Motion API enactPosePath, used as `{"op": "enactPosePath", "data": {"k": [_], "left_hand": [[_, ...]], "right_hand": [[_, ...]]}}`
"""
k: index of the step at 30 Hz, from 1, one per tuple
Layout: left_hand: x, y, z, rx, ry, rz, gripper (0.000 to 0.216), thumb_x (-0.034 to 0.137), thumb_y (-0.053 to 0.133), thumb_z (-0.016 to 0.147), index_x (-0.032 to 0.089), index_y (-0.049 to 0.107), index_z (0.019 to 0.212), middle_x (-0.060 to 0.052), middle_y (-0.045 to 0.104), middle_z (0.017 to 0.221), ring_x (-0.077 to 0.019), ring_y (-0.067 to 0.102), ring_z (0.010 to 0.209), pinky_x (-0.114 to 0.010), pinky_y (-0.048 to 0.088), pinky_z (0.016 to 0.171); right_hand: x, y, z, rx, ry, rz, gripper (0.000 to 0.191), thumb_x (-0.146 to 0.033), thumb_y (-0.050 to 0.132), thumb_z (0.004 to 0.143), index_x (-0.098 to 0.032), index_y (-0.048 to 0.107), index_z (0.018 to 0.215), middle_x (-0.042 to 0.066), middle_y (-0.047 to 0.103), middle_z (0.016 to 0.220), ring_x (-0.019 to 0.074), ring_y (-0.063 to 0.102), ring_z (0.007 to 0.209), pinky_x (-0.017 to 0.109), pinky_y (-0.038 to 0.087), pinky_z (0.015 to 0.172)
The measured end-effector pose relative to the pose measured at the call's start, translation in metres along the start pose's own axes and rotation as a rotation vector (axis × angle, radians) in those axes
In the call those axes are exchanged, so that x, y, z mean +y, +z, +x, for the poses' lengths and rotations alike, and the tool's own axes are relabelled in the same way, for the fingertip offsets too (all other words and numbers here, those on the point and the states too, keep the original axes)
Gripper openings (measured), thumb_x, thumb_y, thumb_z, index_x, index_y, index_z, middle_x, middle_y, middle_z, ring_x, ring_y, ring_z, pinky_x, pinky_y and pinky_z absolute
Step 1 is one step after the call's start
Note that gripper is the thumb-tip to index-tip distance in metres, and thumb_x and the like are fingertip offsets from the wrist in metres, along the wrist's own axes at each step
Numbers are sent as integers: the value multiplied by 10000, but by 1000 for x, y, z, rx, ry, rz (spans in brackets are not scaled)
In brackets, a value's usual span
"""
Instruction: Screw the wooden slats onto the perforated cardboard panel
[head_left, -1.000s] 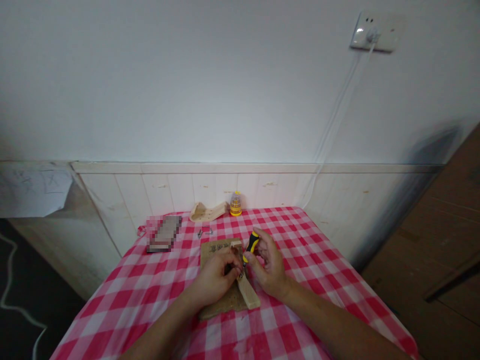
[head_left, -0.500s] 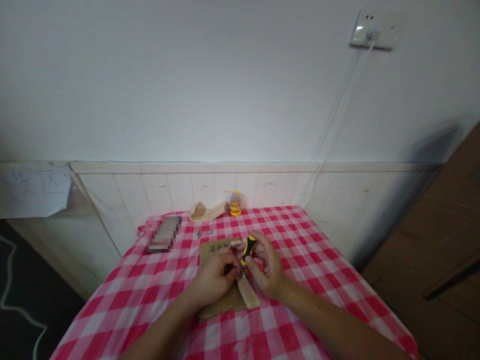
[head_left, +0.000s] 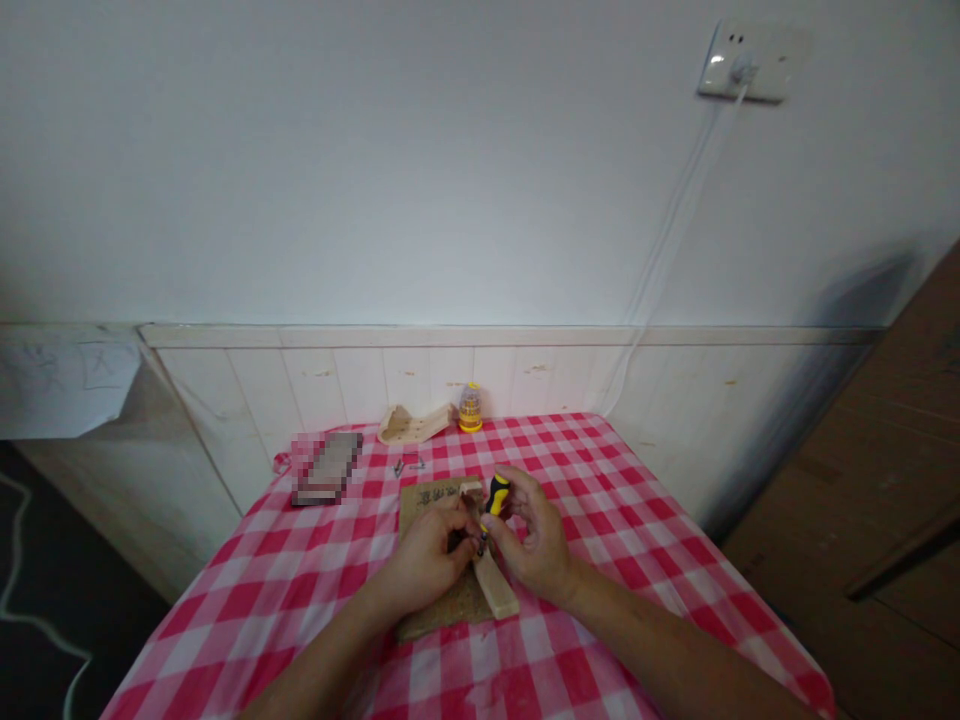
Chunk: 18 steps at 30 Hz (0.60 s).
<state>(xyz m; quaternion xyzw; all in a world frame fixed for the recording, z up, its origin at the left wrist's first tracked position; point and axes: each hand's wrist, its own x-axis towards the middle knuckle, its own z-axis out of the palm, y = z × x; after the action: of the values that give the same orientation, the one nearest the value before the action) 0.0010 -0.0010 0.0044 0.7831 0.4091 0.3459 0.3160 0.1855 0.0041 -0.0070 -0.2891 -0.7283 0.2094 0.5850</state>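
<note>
A black and yellow screwdriver (head_left: 496,495) is gripped by the handle in my right hand (head_left: 541,545), tilted with its tip pointing down. The tip meets a pale wooden piece (head_left: 495,587), which lies at a slant on a brown board (head_left: 427,617) with dark writing at its far end. My left hand (head_left: 431,558) is closed in a pinch beside the screwdriver's tip, over the wooden piece. Whatever its fingertips hold there is too small and hidden to name.
Small metal parts (head_left: 409,464) lie behind the board. A curved wooden piece (head_left: 414,425) and a yellow-based bit holder (head_left: 470,410) stand by the wall. A blurred-out flat object (head_left: 330,468) rests at the left on the red checked tablecloth (head_left: 600,500).
The screwdriver's handle has turned slightly in my right hand, and those fingers have shifted a little. My left hand stays in almost the same place.
</note>
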Motion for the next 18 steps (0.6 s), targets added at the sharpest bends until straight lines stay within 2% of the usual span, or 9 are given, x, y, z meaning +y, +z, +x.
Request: {"op": "enactPosePath", "data": {"k": [9, 13, 15, 18], "left_hand": [[0, 0, 1, -12, 10, 18, 151, 147, 588, 843, 210, 667, 730, -59, 718, 913, -239, 644, 939, -355, 503, 834], [-2, 1, 1, -9, 21, -14, 150, 129, 584, 830, 209, 641, 715, -52, 708, 877, -233, 644, 916, -347, 493, 826], [-4, 3, 1, 24, 7, -31, 124, 113, 582, 809, 209, 633, 748, -45, 695, 861, -224, 641, 878, -339, 488, 804], [-12, 7, 3, 143, -99, -54, 119, 130, 564, 821, 205, 634, 881, -31, 666, 830, -214, 625, 788, -328, 485, 735]], "right_hand": [[6, 1, -2, 19, 25, -16, 509, -218, 724, 881, -285, 555, 1357, 54, 737, 1012, 208, 738, 816, 334, 641, 732], [8, 1, -1, 31, 29, 25, 504, -236, 697, 916, -281, 528, 1388, 67, 729, 1059, 211, 741, 874, 347, 643, 786], [10, 2, 1, 81, 50, 52, 505, -249, 676, 941, -278, 502, 1414, 79, 716, 1110, 206, 739, 912, 345, 639, 816], [15, 5, 3, 148, 80, 99, 495, -263, 650, 968, -281, 474, 1431, 80, 704, 1131, 193, 737, 947, 331, 631, 842]]}}
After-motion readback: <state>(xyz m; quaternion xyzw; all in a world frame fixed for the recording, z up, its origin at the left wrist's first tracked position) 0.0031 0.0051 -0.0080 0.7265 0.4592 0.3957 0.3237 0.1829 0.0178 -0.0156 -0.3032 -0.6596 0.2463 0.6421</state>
